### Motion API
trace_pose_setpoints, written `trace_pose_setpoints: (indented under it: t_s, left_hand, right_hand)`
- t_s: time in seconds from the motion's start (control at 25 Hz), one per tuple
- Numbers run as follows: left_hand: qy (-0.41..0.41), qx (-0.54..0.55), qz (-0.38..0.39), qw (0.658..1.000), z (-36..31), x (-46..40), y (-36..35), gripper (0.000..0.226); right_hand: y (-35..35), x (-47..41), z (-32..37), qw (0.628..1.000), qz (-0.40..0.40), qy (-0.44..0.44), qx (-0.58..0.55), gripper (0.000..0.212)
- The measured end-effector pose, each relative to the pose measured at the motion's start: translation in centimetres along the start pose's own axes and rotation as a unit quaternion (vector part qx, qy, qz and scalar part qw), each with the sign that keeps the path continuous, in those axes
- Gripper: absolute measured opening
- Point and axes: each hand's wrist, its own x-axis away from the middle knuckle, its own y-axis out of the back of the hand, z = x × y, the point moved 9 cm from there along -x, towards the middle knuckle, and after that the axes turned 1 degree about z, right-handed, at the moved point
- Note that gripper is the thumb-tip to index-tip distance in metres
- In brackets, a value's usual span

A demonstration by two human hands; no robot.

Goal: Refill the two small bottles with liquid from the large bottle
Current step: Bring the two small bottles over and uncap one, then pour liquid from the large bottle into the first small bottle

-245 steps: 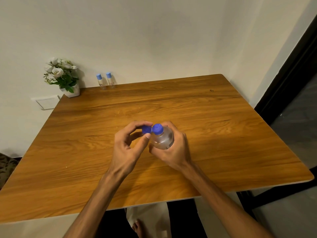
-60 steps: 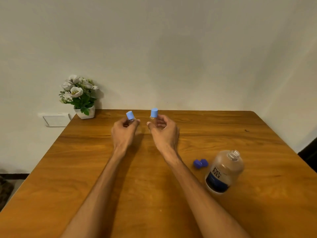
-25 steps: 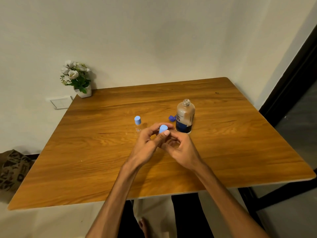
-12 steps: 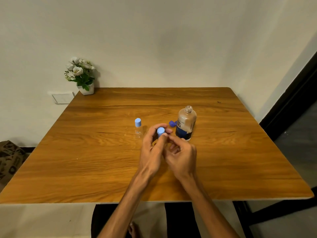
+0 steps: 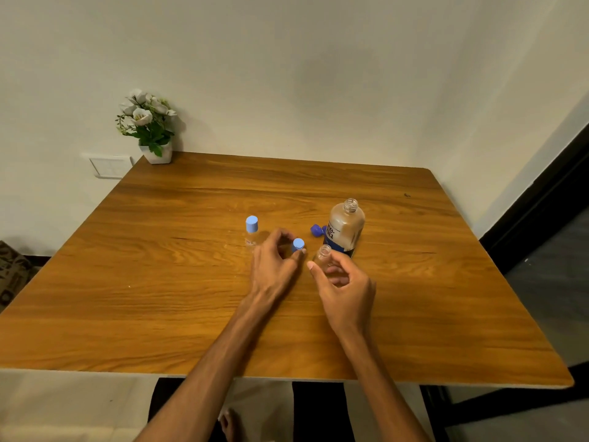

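My left hand (image 5: 274,266) pinches a light blue cap (image 5: 298,244) between thumb and fingers, just left of a small clear bottle (image 5: 322,256) whose neck stands uncapped. My right hand (image 5: 345,285) grips that small bottle around its body. A second small bottle (image 5: 251,232) with its light blue cap on stands upright on the wooden table (image 5: 191,282), left of my left hand. The large bottle (image 5: 345,226) with a blue label stands open behind my right hand. Its dark blue flip cap (image 5: 317,230) lies on the table just to its left.
A small white pot of white flowers (image 5: 148,129) stands at the table's far left corner against the wall. A white wall switch plate (image 5: 108,165) sits beside it. A dark doorway lies to the right of the table.
The light blue cap has come off the small bottle: my left hand holds it apart to the left, while my right hand keeps the now open bottle.
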Motion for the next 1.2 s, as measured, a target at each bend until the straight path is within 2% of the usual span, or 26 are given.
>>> trace_pose_setpoints:
  t_s: [0.16, 0.32, 0.48, 0.6, 0.8, 0.88, 0.96, 1.04, 1.12, 1.2]
  left_hand:
    - [-0.034, -0.068, -0.012, 0.997, 0.0, -1.2, -0.8, 0.03]
    - [-0.035, -0.086, 0.003, 0.996, -0.3, -0.1, -0.9, 0.046]
    - [-0.106, 0.029, -0.016, 0.994, -3.3, 3.9, 0.8, 0.039]
    - [-0.083, 0.093, 0.057, 0.991, -4.4, 5.4, 0.0, 0.036]
    - [-0.054, 0.137, 0.059, 0.987, -4.6, 4.7, -0.1, 0.024]
    - [-0.056, 0.136, 0.034, 0.988, -4.4, 4.5, 0.5, 0.02]
    - [-0.058, 0.129, 0.005, 0.99, -4.1, 4.2, 1.3, 0.023]
    - [-0.061, 0.112, -0.011, 0.992, -3.8, 3.8, 1.7, 0.027]
    - [-0.062, 0.104, -0.018, 0.993, -3.8, 3.4, 1.8, 0.031]
    - [-0.058, 0.105, -0.017, 0.993, -4.0, 3.1, 1.8, 0.033]
  right_hand:
    - [0.1, -0.4, 0.2, 1.0, 0.0, 0.008, -0.003, 0.041]
    - [0.3, -0.3, 0.5, 1.0, -0.004, 0.019, -0.005, 0.041]
    - [0.6, -0.2, 0.8, 0.999, -0.01, 0.016, -0.026, 0.043]
    - [0.7, -0.2, 1.3, 0.999, -0.001, 0.009, -0.05, 0.045]
    - [0.8, -0.1, 2.4, 0.996, 0.037, 0.017, -0.078, 0.042]
    - [1.7, 0.0, 2.4, 0.994, 0.049, 0.0, -0.093, 0.047]
    - [4.2, -0.5, 2.1, 0.995, -0.014, -0.028, -0.092, 0.054]
    - [5.7, -2.1, 0.8, 0.994, -0.069, -0.062, -0.065, 0.071]
    - [4.2, -4.3, -0.9, 0.993, -0.017, -0.107, -0.036, 0.098]
    - [1.5, -5.6, -1.8, 0.991, 0.056, -0.114, -0.037, 0.106]
